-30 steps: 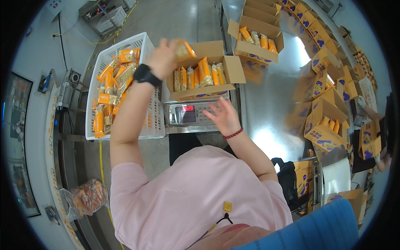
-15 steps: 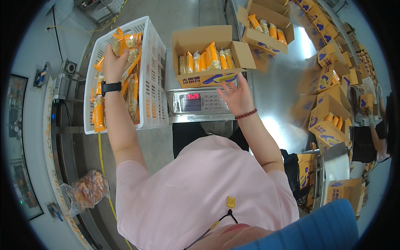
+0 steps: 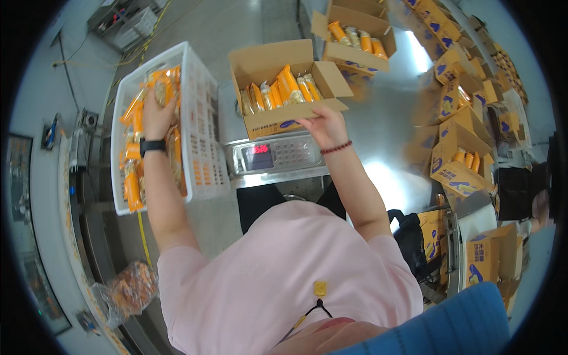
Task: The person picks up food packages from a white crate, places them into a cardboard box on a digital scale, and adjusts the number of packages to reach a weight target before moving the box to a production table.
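My left hand reaches into a white plastic crate heaped with orange-and-clear snack packets. Its thumb and fingers are closed around the end of one snack packet; the fingertips are partly hidden. To the right, an open cardboard box sits on a digital scale, holding a row of upright packets. My right hand grips the front wall of this box near its right corner, with fingers at the rim and against the outer face.
Another open box of packets stands farther back on the metal table. Several more cartons line the right side. A clear bag of wrappers lies at lower left. Part of another person shows at the far right.
My right hand has moved from in front of the box onto its front edge. My left hand stays among the packets in the crate. The whole view has shifted slightly, and the box looks turned.
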A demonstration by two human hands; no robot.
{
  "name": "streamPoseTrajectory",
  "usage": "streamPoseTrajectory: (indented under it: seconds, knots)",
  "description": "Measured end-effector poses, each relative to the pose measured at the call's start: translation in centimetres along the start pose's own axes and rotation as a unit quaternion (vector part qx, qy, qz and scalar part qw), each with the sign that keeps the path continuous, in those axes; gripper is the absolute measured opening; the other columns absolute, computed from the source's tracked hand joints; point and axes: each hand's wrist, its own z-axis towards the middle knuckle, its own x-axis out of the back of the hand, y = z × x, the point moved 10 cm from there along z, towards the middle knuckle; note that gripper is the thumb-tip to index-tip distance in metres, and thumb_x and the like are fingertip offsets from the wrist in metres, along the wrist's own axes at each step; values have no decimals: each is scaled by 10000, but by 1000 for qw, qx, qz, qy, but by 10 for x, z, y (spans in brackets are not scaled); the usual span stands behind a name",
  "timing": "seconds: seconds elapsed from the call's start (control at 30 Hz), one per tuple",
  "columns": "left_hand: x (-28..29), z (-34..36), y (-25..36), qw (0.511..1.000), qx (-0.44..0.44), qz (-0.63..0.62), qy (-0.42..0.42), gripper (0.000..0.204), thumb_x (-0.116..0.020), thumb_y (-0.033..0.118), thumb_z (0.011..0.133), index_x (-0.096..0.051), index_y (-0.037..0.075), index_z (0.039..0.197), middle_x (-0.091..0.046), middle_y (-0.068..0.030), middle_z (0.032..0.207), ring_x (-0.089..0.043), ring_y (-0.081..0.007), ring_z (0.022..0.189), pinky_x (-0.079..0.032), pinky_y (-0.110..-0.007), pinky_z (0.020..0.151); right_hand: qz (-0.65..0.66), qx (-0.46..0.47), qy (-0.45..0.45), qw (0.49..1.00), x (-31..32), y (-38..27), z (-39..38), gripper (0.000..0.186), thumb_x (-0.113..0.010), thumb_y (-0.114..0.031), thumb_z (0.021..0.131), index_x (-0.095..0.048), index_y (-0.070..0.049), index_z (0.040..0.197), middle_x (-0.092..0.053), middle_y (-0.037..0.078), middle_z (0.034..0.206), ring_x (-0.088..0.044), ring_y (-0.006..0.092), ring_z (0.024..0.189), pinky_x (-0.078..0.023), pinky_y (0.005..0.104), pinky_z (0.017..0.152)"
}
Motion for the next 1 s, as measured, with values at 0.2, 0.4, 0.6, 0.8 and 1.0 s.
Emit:
streamPoseTrajectory:
  seconds: [0.2, 0.4, 0.6, 0.8, 1.0]
  knots:
    - [-6, -10, 18, 996, -33, 73, -32, 374, -654, 164, 742, -491, 7, 1040, -542, -207, 995, -501, -373, 976, -403, -413, 827, -9, 150, 29, 988, 91, -92, -20, 281, -442, -19, 843, -454, 55, 1114, -538, 172, 1087, -577, 303, 975, -529, 437, 770]
    - [-7, -10, 19, 994, -42, 79, -57, 398, -654, 130, 740, -478, 7, 1075, -528, -212, 1041, -471, -385, 1027, -386, -413, 865, -24, 170, 144, 975, 122, -113, 81, 292, -463, -23, 829, -456, 36, 1115, -535, 176, 1102, -558, 314, 1005, -525, 448, 763]
    - [-36, 17, 20, 992, -61, 35, -101, 495, -649, 112, 748, -456, -17, 1185, -537, -202, 1126, -516, -337, 1036, -406, -388, 890, -56, 177, 83, 979, 152, -172, 224, 327, -558, -140, 828, -478, 47, 1084, -570, 199, 1008, -581, 342, 912, -492, 485, 791]
    - [-26, 2, -33, 997, -10, 11, -81, 568, -589, 93, 814, -343, -39, 1308, -446, -204, 1275, -443, -299, 1170, -325, -339, 1000, -747, 339, 186, 540, 97, -287, 22, 499, -678, -295, 755, -467, -18, 1113, -572, 219, 997, -527, 365, 980, -434, 436, 865]
    - [-41, 9, -29, 990, 4, -47, -129, 578, -567, 72, 823, -305, -49, 1324, -441, -211, 1277, -445, -295, 1168, -324, -324, 996, -781, 201, 580, -119, 89, -432, -388, 255, -435, -150, 852, -566, -148, 1071, -593, 89, 1065, -564, 293, 991, -331, 573, 886]
